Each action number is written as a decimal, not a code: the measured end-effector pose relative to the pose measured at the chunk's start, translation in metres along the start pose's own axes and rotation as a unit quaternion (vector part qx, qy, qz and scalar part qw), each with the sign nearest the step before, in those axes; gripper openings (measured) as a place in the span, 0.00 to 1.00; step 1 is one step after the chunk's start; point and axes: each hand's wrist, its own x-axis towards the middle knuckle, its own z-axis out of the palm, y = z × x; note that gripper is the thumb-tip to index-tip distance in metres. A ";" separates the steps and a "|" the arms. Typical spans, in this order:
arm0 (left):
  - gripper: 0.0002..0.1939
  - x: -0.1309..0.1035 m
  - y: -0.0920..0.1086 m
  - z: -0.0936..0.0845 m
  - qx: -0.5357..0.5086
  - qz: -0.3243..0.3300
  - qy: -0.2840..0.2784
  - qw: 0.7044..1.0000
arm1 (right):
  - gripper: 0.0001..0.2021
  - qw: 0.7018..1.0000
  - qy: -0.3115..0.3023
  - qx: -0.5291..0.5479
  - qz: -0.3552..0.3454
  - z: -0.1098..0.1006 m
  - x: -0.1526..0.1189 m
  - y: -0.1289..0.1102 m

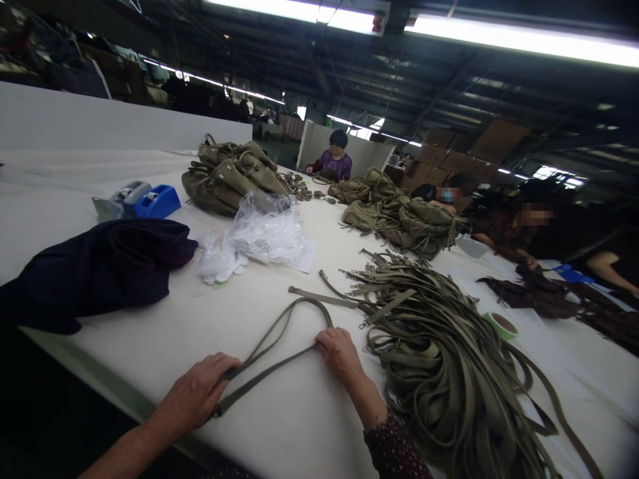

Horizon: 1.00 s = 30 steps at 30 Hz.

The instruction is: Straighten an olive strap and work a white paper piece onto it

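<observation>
A long olive strap (272, 369) lies looped over the white table between my two hands. Near the table's front edge, my left hand (202, 386) is closed around one part of it, with a strap end showing below the palm. The fingers of my right hand (339, 349) pinch the strap at the right side of the loop. Just right of that hand is a large pile of olive straps (439, 359) with metal buckles, some ends reaching left across the table.
Dark cloth (110, 266) lies left, before blue tape dispensers (157, 201). Clear plastic bags (269, 229) and olive bags (232, 176) sit farther back. Green tape (502, 326) lies right of the straps. A person (337, 159) sits across; others work at right.
</observation>
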 end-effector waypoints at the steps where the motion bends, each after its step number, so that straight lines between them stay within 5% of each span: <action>1: 0.16 -0.003 -0.001 0.001 0.001 0.006 -0.002 1.000 | 0.08 1.000 0.002 0.002 -0.004 0.000 -0.001 0.002; 8: 0.22 -0.026 -0.015 0.031 0.157 0.102 0.087 0.979 | 0.17 0.999 0.030 0.034 -0.023 0.005 0.000 0.011; 11: 0.16 -0.024 -0.029 0.042 0.192 0.158 0.155 0.956 | 0.22 0.996 0.076 0.053 -0.010 0.008 0.000 0.020; 14: 0.11 -0.013 -0.038 0.037 0.197 0.205 0.178 0.942 | 0.16 0.992 0.084 0.091 0.038 0.004 -0.006 0.026; 17: 0.12 -0.003 -0.055 0.025 0.180 0.205 0.187 0.944 | 0.10 0.988 0.084 0.109 0.063 -0.008 -0.021 0.030; 24: 0.11 0.007 -0.134 0.025 0.135 0.146 0.136 0.971 | 0.11 0.977 0.078 0.176 0.092 -0.031 -0.060 0.043; 30: 0.09 0.010 -0.132 0.017 0.119 0.143 0.102 0.977 | 0.16 0.980 0.084 0.142 0.114 -0.030 -0.014 0.026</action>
